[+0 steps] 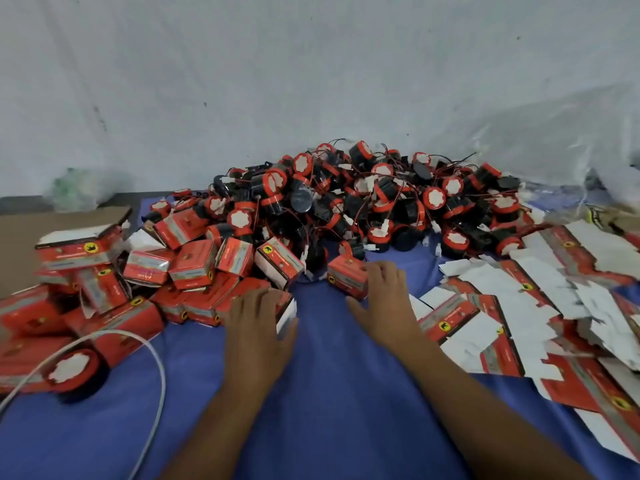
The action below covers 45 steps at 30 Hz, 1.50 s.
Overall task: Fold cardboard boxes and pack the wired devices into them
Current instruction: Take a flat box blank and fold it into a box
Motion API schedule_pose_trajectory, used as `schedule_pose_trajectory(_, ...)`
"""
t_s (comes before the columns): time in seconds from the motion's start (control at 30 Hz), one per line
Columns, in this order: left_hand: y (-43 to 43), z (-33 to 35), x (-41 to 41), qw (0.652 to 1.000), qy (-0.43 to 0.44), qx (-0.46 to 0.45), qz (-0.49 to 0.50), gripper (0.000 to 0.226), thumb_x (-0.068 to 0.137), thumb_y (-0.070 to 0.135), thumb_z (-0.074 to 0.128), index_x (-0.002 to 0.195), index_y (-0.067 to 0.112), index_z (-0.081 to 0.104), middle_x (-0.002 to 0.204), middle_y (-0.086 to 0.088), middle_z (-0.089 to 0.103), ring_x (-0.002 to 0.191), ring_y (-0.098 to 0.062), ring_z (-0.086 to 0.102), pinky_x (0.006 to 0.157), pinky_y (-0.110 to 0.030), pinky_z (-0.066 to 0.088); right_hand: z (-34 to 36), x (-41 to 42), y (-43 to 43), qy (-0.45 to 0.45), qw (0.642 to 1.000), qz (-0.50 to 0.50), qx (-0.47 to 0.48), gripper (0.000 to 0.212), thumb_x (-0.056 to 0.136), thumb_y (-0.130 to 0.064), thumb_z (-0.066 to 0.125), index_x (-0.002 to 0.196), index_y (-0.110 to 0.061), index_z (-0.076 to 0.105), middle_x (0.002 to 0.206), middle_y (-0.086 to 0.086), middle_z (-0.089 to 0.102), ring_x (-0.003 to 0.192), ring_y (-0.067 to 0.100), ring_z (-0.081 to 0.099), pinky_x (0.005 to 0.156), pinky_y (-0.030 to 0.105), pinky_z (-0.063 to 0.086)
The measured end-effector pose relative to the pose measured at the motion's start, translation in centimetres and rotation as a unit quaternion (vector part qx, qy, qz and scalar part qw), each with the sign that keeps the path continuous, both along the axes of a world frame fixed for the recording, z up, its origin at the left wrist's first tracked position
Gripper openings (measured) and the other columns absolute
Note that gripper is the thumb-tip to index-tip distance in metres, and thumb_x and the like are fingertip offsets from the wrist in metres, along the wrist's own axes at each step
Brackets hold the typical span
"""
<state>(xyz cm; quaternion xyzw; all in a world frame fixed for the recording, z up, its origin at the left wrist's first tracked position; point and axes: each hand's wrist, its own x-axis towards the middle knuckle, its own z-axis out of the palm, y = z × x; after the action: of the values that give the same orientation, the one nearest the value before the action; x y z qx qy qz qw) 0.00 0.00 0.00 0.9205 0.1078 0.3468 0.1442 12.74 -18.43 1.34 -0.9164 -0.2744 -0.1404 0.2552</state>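
Left hand grips a box: fingers curled over its red top, thumb by the white end flap. Right hand is not closed on anything, fingers spread and fairly straight, tips touching a second box. The gripped box sits on the near edge of the pile of folded boxes, which runs off to my left. The second box stands alone on the cloth, just ahead-left of my right palm, with its long side slanting left to right across my reach. The right hand is clearly the nearer one to it. Devices are heaped straight ahead past both hands, wires tangled, the closest ones touching the second box from behind. Flat blanks fan out on my right, beside the right forearm. Likely next step: a short reach forward by the right hand for a device, or right for a blank. One loose device and a white cable lie near left.
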Motion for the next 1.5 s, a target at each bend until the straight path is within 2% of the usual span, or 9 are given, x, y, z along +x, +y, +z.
schedule_pose_trajectory(0.17, 0.6, -0.2, 0.2, 0.995, -0.017, 0.083, 0.046, 0.040, 0.073, 0.011, 0.084, 0.110, 0.010, 0.069, 0.113, -0.011, 0.064, 0.100, -0.038, 0.060, 0.085, -0.051, 0.042, 1.0, 1.6, -4.2, 0.092, 0.958, -0.135, -0.236, 0.105, 0.077, -0.080, 0.057, 0.155, -0.024, 0.015, 0.164, 0.016, 0.010, 0.149, 0.041, 0.012, 0.116, 0.058, 0.018)
schedule_pose_trajectory(0.37, -2.0, 0.9, 0.9, 0.985, -0.005, 0.163, 0.047, 0.043, 0.069, 0.001, 0.076, 0.111, 0.006, 0.068, 0.127, -0.020, 0.059, 0.116, -0.042, 0.056, 0.092, -0.057, 0.041, 1.8, 1.2, -8.9, 0.149, 0.947, -0.103, -0.265, 0.091, 0.076, -0.081, 0.058, 0.151, -0.038, 0.030, 0.157, 0.003, 0.035, 0.146, 0.034, 0.025, 0.117, 0.052, 0.025)
schedule_pose_trajectory(0.5, -6.4, 1.3, 1.2, 0.977, 0.098, -0.037, -0.187, 0.044, 0.096, 0.037, 0.055, 0.134, 0.016, 0.054, 0.137, -0.006, 0.055, 0.123, -0.026, 0.055, 0.100, -0.034, 0.044, 2.5, 1.2, -8.2, 0.151, 0.955, -0.124, -0.222, 0.075, 0.070, -0.076, 0.070, 0.125, -0.029, 0.052, 0.138, -0.001, 0.047, 0.132, 0.031, 0.033, 0.107, 0.044, 0.029)
schedule_pose_trajectory(0.6, -8.6, 0.6, 1.6, 0.901, 0.170, -0.290, -0.275, 0.054, 0.094, 0.049, 0.061, 0.136, 0.052, 0.028, 0.145, 0.021, 0.042, 0.128, 0.000, 0.045, 0.095, -0.007, 0.036, 3.7, 1.0, -7.8, 0.099, 0.985, -0.089, -0.106, 0.052, 0.074, -0.065, 0.074, 0.088, -0.018, 0.057, 0.098, 0.000, 0.059, 0.101, 0.022, 0.052, 0.087, 0.039, 0.040)
schedule_pose_trajectory(0.8, -9.4, 0.2, 0.8, 0.747, 0.072, -0.518, -0.411, 0.123, 0.075, 0.039, 0.085, 0.151, 0.050, -0.010, 0.143, 0.009, 0.054, 0.126, -0.018, 0.059, 0.094, -0.031, 0.054, 4.4, -1.5, -5.3, 0.269, 0.917, -0.028, 0.292, 0.050, 0.096, -0.052, 0.058, 0.068, -0.011, 0.052, 0.058, 0.000, 0.053, 0.053, 0.009, 0.051, 0.057, 0.029, 0.043)
schedule_pose_trajectory(0.9, -9.3, 1.2, 0.2, 0.713, 0.053, -0.544, -0.438, 0.113, 0.076, 0.038, 0.084, 0.157, 0.028, 0.006, 0.143, 0.001, 0.055, 0.126, -0.022, 0.058, 0.092, -0.029, 0.053, 3.2, -2.9, -3.3, 0.361, 0.877, -0.036, 0.316, 0.048, 0.099, -0.053, 0.052, 0.075, -0.012, 0.058, 0.072, 0.010, 0.065, 0.067, 0.022, 0.064, 0.064, 0.033, 0.050)
schedule_pose_trajectory(1.07, -8.2, 1.7, -0.6, 0.477, 0.097, -0.595, -0.639, 0.067, 0.103, 0.004, 0.039, 0.154, -0.001, -0.004, 0.151, -0.011, 0.046, 0.139, -0.026, 0.043, 0.110, -0.033, 0.038, 2.1, -3.4, -2.4, 0.383, 0.851, -0.072, 0.353, 0.051, 0.101, -0.052, 0.047, 0.075, -0.009, 0.050, 0.066, 0.012, 0.051, 0.057, 0.020, 0.049, 0.052, 0.026, 0.040)
schedule_pose_trajectory(1.2, -8.5, 0.2, -0.2, 0.664, 0.109, -0.600, -0.432, 0.044, 0.086, 0.023, 0.074, 0.129, 0.030, 0.064, 0.132, -0.006, 0.064, 0.125, -0.025, 0.059, 0.096, -0.031, 0.050, 1.0, -4.3, -2.4, 0.323, 0.898, -0.040, 0.297, 0.039, 0.102, -0.047, 0.047, 0.084, -0.013, 0.049, 0.064, -0.008, 0.053, 0.063, 0.012, 0.053, 0.063, 0.031, 0.043)
schedule_pose_trajectory(1.5, -7.4, 0.7, 0.6, 0.494, 0.083, -0.790, -0.354, 0.049, 0.083, 0.050, 0.067, 0.121, 0.018, 0.071, 0.130, -0.012, 0.065, 0.122, -0.027, 0.061, 0.095, -0.040, 0.054, -0.6, -6.6, -3.1, 0.218, 0.961, 0.133, 0.107, 0.098, 0.078, -0.070, 0.069, 0.154, -0.021, 0.031, 0.155, -0.010, 0.028, 0.143, 0.008, 0.029, 0.117, 0.031, 0.032)
